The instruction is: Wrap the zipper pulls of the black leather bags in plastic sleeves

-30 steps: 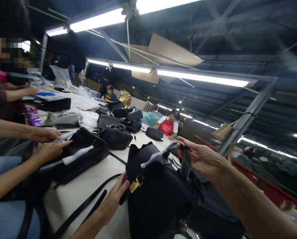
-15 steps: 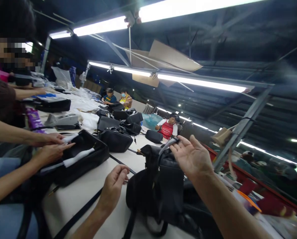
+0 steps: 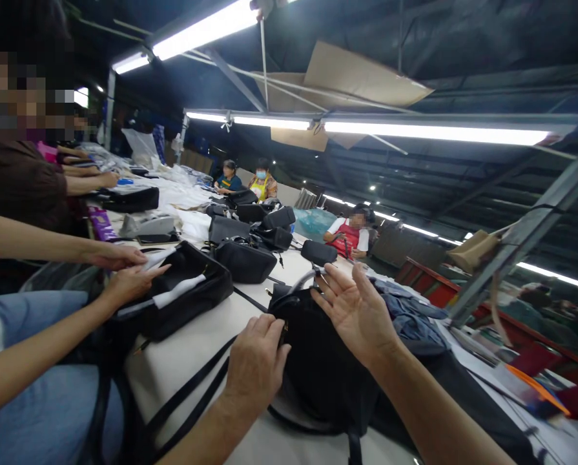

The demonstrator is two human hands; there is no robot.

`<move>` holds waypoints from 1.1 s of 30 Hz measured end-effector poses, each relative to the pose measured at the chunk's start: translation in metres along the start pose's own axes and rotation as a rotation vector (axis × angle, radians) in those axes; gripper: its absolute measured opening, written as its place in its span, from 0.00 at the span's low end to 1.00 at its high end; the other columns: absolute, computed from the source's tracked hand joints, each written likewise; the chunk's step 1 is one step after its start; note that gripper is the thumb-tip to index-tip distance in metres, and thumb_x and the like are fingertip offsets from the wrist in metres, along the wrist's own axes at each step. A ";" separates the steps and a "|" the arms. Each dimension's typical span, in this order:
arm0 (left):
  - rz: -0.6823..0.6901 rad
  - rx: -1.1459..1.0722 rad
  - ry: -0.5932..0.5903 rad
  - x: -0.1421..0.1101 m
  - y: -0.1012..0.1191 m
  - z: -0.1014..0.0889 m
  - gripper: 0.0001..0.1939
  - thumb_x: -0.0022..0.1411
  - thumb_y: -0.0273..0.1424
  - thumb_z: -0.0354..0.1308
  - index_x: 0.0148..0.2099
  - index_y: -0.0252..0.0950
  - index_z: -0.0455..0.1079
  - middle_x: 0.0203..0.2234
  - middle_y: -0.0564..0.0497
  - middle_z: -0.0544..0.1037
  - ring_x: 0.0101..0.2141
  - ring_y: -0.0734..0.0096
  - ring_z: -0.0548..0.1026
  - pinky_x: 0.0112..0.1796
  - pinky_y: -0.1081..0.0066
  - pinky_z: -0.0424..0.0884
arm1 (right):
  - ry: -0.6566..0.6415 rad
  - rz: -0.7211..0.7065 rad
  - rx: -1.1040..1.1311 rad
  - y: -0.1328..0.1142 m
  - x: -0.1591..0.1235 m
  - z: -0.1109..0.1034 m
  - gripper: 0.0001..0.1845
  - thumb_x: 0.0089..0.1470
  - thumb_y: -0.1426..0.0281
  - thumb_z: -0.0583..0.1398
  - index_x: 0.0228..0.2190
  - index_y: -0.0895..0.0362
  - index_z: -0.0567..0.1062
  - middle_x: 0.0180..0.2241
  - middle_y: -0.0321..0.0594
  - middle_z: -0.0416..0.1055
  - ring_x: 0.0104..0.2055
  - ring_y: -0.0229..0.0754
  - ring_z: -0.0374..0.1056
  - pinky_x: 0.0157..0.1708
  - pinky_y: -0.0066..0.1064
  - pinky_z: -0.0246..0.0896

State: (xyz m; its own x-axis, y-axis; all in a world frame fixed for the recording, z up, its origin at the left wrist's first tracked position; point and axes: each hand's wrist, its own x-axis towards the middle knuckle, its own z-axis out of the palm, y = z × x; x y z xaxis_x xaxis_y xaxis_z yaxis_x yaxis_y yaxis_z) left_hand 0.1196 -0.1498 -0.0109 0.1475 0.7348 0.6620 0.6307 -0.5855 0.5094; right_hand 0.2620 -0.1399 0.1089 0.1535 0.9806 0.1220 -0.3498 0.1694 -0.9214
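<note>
A black backpack-style bag (image 3: 327,368) stands on the white table in front of me, with a gold-coloured zipper at its edge. Curled against that edge, my left hand (image 3: 257,355) grips the zipper pull (image 3: 284,330), which is partly covered by the fingers. On the far side, my right hand (image 3: 359,310) has its palm facing me and its thumb apart. Its fingers are hooked at the bag's top handle (image 3: 301,279), partly hidden behind them. Black straps (image 3: 196,387) trail from the bag across the table to the left.
At left, a co-worker's two hands (image 3: 134,274) hold white paper over another open black bag (image 3: 192,297). Several black bags (image 3: 245,258) are piled further up the table (image 3: 216,326). A person in a red apron (image 3: 347,236) sits opposite. Dark fabric (image 3: 409,310) lies at right, near a metal post (image 3: 526,226).
My left hand has moved up and right onto the bag's zipper edge. The bag has turned, showing a rounded face, and my right hand has shifted slightly with its handle.
</note>
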 end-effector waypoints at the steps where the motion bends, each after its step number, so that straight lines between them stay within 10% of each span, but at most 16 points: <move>1: -0.080 0.033 -0.062 0.002 -0.001 0.001 0.09 0.61 0.27 0.53 0.43 0.37 0.72 0.38 0.42 0.77 0.41 0.53 0.74 0.41 0.60 0.68 | -0.004 -0.009 -0.007 0.003 0.000 -0.003 0.24 0.59 0.49 0.52 0.42 0.53 0.77 0.61 0.41 0.64 0.63 0.45 0.59 0.63 0.42 0.53; 4: -0.276 -0.015 -0.210 0.004 -0.004 0.007 0.13 0.65 0.36 0.50 0.33 0.37 0.71 0.27 0.43 0.78 0.32 0.54 0.77 0.33 0.64 0.66 | -0.029 -0.055 -0.005 0.013 0.001 -0.011 0.23 0.61 0.52 0.52 0.43 0.53 0.77 0.61 0.41 0.64 0.62 0.46 0.60 0.62 0.44 0.54; 9: -0.568 -0.706 -0.379 0.003 -0.015 0.021 0.29 0.67 0.48 0.38 0.31 0.33 0.70 0.29 0.42 0.80 0.14 0.73 0.70 0.18 0.71 0.59 | -0.057 -0.124 0.005 0.024 0.003 -0.021 0.23 0.58 0.50 0.56 0.44 0.52 0.78 0.60 0.41 0.66 0.61 0.48 0.61 0.62 0.47 0.54; 20: -0.872 -1.360 -0.268 0.001 -0.024 0.022 0.17 0.45 0.37 0.67 0.35 0.33 0.69 0.27 0.46 0.81 0.22 0.75 0.74 0.16 0.81 0.63 | -0.061 -0.133 0.019 0.030 0.009 -0.033 0.24 0.50 0.48 0.63 0.42 0.50 0.79 0.59 0.41 0.67 0.61 0.51 0.62 0.62 0.50 0.52; 28: -0.440 -0.703 0.085 -0.011 -0.009 0.023 0.08 0.56 0.34 0.59 0.27 0.37 0.69 0.19 0.52 0.74 0.22 0.73 0.72 0.23 0.76 0.68 | -0.063 -0.183 0.025 0.041 0.017 -0.040 0.21 0.49 0.51 0.65 0.41 0.48 0.79 0.59 0.39 0.68 0.61 0.50 0.62 0.61 0.49 0.56; 33: -0.644 -1.031 -0.011 0.006 -0.023 0.020 0.12 0.52 0.40 0.60 0.31 0.39 0.63 0.17 0.55 0.73 0.13 0.76 0.65 0.15 0.77 0.63 | -0.169 -0.322 -0.404 0.046 0.016 -0.047 0.26 0.56 0.54 0.60 0.54 0.49 0.72 0.63 0.41 0.62 0.64 0.51 0.57 0.62 0.52 0.52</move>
State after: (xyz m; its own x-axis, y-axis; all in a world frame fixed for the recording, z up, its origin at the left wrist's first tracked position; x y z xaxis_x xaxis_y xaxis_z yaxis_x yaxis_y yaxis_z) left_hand 0.1211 -0.1253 -0.0294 0.0398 0.9915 0.1242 -0.3104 -0.1059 0.9447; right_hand 0.2921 -0.1210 0.0511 0.0315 0.8933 0.4483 0.0788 0.4449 -0.8921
